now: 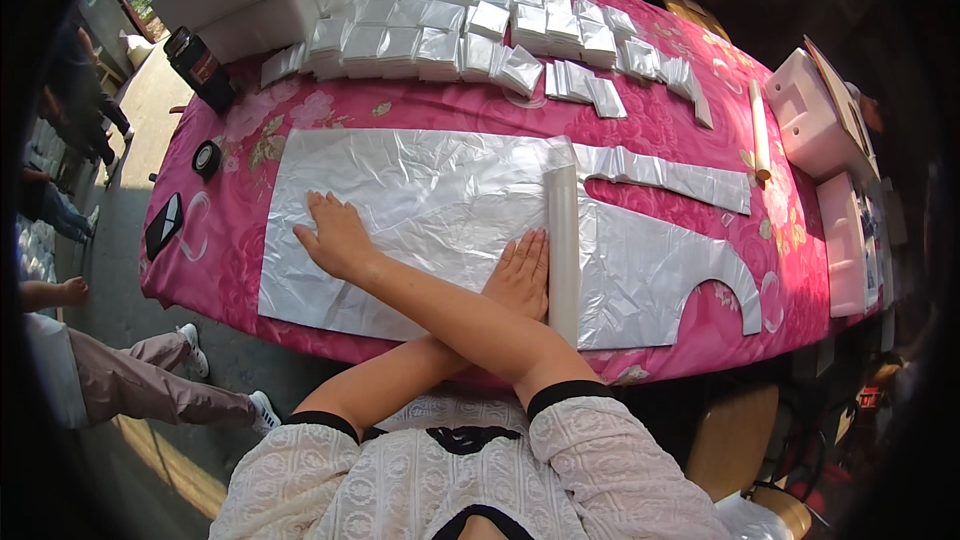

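Observation:
A thin silvery plastic sheet (440, 180), shaped like an apron with curved cut-outs and strap-like ends at its right, lies spread out and wrinkled. Across it, from far edge to near edge, runs a pale translucent tube (563, 250). My forearms are crossed, the right over the left. My left hand (520, 278) lies flat on the sheet, fingers stretched, its side close against the tube; whether it touches cannot be told. Further left, my right hand (338, 237) rests open on the sheet with fingers spread. Neither hand grips anything.
Stacks of folded silvery packets (400, 40) line the table's far side. A dark bottle (200, 70), black tape roll (206, 158) and phone-like black object (164, 226) sit left. A cardboard-coloured tube (760, 130) and foam boxes (815, 115) stand right. People are at the left.

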`<control>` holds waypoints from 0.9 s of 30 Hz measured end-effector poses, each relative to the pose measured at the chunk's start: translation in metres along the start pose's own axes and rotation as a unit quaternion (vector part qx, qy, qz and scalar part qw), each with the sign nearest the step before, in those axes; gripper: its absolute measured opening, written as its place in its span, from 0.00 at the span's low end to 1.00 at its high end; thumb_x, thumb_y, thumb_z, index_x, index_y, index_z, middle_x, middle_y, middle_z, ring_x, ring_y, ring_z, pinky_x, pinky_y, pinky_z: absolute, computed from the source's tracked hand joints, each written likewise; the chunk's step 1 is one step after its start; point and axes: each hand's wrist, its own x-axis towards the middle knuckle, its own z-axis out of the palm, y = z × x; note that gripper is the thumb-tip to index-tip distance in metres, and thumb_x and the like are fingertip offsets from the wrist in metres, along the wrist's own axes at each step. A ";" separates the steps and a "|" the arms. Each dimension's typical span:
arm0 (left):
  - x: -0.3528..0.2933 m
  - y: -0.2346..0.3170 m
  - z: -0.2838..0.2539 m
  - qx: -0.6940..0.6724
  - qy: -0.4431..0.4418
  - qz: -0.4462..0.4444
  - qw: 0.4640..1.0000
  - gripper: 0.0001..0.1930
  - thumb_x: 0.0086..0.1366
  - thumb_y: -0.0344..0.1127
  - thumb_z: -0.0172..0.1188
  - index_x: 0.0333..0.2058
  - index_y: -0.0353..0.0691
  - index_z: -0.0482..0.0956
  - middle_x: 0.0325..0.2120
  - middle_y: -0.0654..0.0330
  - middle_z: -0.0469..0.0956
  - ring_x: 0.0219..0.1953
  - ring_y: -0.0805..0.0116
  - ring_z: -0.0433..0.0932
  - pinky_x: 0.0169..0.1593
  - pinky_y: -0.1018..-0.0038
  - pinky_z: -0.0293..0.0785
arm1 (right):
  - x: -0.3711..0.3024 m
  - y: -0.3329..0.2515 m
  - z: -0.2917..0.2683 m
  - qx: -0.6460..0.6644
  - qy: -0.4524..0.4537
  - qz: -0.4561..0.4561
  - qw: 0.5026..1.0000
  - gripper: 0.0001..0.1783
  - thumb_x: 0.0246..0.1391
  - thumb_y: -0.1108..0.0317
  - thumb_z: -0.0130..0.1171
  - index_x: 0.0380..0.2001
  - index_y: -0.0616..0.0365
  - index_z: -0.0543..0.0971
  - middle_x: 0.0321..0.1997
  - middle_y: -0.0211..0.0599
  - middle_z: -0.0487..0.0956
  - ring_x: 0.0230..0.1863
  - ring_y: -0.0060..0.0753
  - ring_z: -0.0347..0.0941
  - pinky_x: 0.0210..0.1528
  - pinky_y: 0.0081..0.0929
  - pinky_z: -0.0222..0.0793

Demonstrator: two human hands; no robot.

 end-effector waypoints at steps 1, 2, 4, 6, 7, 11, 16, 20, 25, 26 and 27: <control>0.004 0.007 -0.001 -0.010 -0.006 0.007 1.000 0.31 0.59 0.36 0.41 0.57 0.21 0.52 0.60 0.38 0.51 0.64 0.48 0.48 0.65 0.57 0.41 | -0.001 0.009 0.027 -0.070 0.000 -0.027 0.997 0.41 0.52 0.50 0.51 0.59 0.72 0.54 0.62 0.59 0.57 0.66 0.57 0.47 0.64 0.44 0.44; 0.000 0.004 -0.004 -0.010 -0.008 -0.006 1.000 0.31 0.59 0.36 0.41 0.57 0.21 0.52 0.60 0.39 0.51 0.65 0.48 0.48 0.65 0.58 0.40 | -0.010 -0.012 0.033 -0.057 -0.053 -0.046 0.996 0.42 0.51 0.50 0.51 0.60 0.71 0.52 0.63 0.58 0.55 0.67 0.56 0.44 0.65 0.45 0.43; -0.001 0.001 0.001 -0.002 0.002 -0.008 1.000 0.31 0.59 0.36 0.42 0.58 0.22 0.52 0.60 0.40 0.51 0.65 0.48 0.47 0.65 0.57 0.41 | -0.027 -0.040 0.021 -0.033 -0.102 -0.146 0.983 0.45 0.48 0.51 0.55 0.60 0.70 0.52 0.64 0.58 0.54 0.67 0.55 0.43 0.66 0.44 0.42; -0.005 -0.004 -0.001 0.014 0.008 -0.023 1.000 0.31 0.59 0.36 0.42 0.58 0.23 0.52 0.60 0.40 0.51 0.65 0.49 0.47 0.65 0.57 0.41 | -0.056 -0.049 -0.024 0.006 -0.093 -0.268 0.959 0.41 0.47 0.56 0.58 0.59 0.68 0.56 0.63 0.55 0.57 0.67 0.53 0.46 0.65 0.43 0.46; -0.004 -0.004 0.004 0.008 0.010 -0.023 1.000 0.30 0.59 0.36 0.42 0.57 0.22 0.52 0.60 0.40 0.51 0.65 0.49 0.48 0.65 0.57 0.42 | -0.074 -0.037 -0.052 -0.018 -0.070 -0.269 0.960 0.38 0.46 0.60 0.59 0.58 0.66 0.59 0.62 0.52 0.59 0.66 0.52 0.48 0.64 0.42 0.48; -0.010 -0.009 -0.004 -0.144 0.057 -0.043 0.987 0.31 0.59 0.33 0.45 0.60 0.29 0.49 0.62 0.42 0.47 0.65 0.48 0.46 0.65 0.57 0.42 | -0.155 0.027 -0.162 -0.177 0.077 -0.226 0.955 0.26 0.44 0.67 0.61 0.49 0.59 0.71 0.54 0.42 0.70 0.57 0.48 0.64 0.56 0.40 0.61; -0.015 -0.021 -0.066 -0.178 0.069 -0.003 0.982 0.37 0.54 0.30 0.54 0.61 0.31 0.48 0.63 0.45 0.47 0.65 0.47 0.44 0.65 0.59 0.43 | -0.254 0.100 -0.235 -0.338 0.028 -0.069 0.938 0.36 0.50 0.50 0.53 0.60 0.56 0.60 0.65 0.43 0.56 0.65 0.47 0.51 0.64 0.41 0.48; -0.057 -0.065 -0.120 -0.188 0.109 -0.062 0.974 0.35 0.56 0.27 0.53 0.61 0.33 0.48 0.62 0.47 0.48 0.65 0.51 0.48 0.64 0.63 0.46 | -0.244 0.118 -0.219 -0.353 -0.063 -0.081 0.930 0.41 0.53 0.38 0.40 0.63 0.54 0.54 0.68 0.41 0.49 0.69 0.46 0.42 0.67 0.42 0.37; -0.134 -0.107 -0.169 -0.243 0.144 -0.207 0.937 0.29 0.62 0.32 0.48 0.61 0.35 0.51 0.61 0.49 0.53 0.62 0.56 0.55 0.61 0.64 0.52 | -0.165 0.076 -0.152 -0.327 -0.119 -0.150 0.925 0.45 0.52 0.33 0.35 0.64 0.54 0.52 0.69 0.39 0.47 0.71 0.44 0.34 0.68 0.44 0.25; -0.147 -0.115 -0.172 -0.265 0.161 -0.232 0.922 0.27 0.63 0.34 0.45 0.60 0.35 0.53 0.61 0.52 0.55 0.61 0.58 0.57 0.61 0.65 0.54 | -0.137 0.054 -0.125 -0.262 -0.174 -0.180 0.932 0.45 0.53 0.32 0.33 0.64 0.54 0.51 0.69 0.38 0.47 0.71 0.43 0.33 0.68 0.47 0.24; -0.160 -0.121 -0.172 -0.301 0.192 -0.250 0.900 0.25 0.64 0.34 0.44 0.60 0.35 0.55 0.60 0.54 0.56 0.60 0.60 0.58 0.60 0.66 0.55 | -0.116 0.028 -0.091 -0.174 -0.178 -0.256 0.934 0.43 0.54 0.34 0.35 0.63 0.55 0.53 0.67 0.43 0.52 0.70 0.45 0.37 0.68 0.45 0.30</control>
